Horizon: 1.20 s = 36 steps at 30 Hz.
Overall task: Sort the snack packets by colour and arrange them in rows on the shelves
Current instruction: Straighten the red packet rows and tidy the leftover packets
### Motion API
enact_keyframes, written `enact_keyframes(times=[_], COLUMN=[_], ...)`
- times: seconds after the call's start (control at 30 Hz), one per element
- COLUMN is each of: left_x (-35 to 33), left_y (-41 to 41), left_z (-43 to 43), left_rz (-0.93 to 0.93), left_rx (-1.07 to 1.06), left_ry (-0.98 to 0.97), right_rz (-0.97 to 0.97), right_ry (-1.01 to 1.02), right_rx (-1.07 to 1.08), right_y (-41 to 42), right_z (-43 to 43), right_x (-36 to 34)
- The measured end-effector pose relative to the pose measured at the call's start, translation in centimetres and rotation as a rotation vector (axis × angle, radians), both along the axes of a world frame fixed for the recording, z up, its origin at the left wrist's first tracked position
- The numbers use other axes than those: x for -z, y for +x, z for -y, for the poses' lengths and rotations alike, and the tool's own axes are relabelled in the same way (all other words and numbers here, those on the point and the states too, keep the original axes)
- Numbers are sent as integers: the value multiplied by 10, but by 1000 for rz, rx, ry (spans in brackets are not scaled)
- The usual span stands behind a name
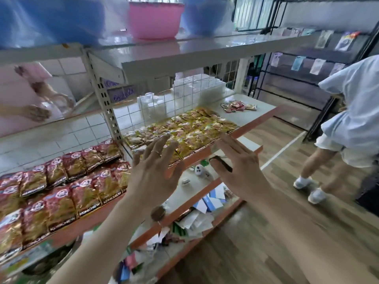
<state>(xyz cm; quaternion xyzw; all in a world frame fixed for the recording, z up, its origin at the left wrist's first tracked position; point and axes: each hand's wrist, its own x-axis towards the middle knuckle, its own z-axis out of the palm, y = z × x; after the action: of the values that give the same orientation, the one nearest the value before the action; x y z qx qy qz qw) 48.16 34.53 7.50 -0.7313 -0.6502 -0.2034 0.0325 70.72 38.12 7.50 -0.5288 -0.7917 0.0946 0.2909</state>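
Both hands are hovering, spread flat, in front of the middle shelf [256,124]. The left hand [155,171] and the right hand [240,167] are showing straight, splayed fingers and are gripping nothing (a dark band is sitting around the right thumb). Whether the left fingertips are brushing the nearest packets I cannot tell.

Nearest on the left, the red packets [61,193] are lying flat in two tidy rows that fill their section of shelf. Past the upright, the yellow packets [184,132] are lying the same way, also in rows, right behind the hands. Both colours look sorted and laid out, so the task is looking mostly done.

Each packet is lying with its long axis running front to back across the shelf. Its dark printed band is pointing at the orange front edge, while the rows themselves are running along the shelf's length.

Farther along the same shelf, a small loose pile of packets [238,105] is sitting unarranged, well apart from the yellow block. That is likely what is waiting to be sorted.
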Motion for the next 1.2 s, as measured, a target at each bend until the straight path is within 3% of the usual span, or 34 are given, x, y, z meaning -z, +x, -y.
enact_keyframes(times=[0.9, 1.2], left_x=[50, 54], left_y=[82, 140], left_z=[-228, -284], left_rz=[56, 12], left_rx=[145, 75], left_ry=[-16, -86], right_rz=[31, 5], right_ry=[-199, -206], right_rx=[174, 131], right_y=[75, 127], right_z=[-184, -254], right_x=[36, 47])
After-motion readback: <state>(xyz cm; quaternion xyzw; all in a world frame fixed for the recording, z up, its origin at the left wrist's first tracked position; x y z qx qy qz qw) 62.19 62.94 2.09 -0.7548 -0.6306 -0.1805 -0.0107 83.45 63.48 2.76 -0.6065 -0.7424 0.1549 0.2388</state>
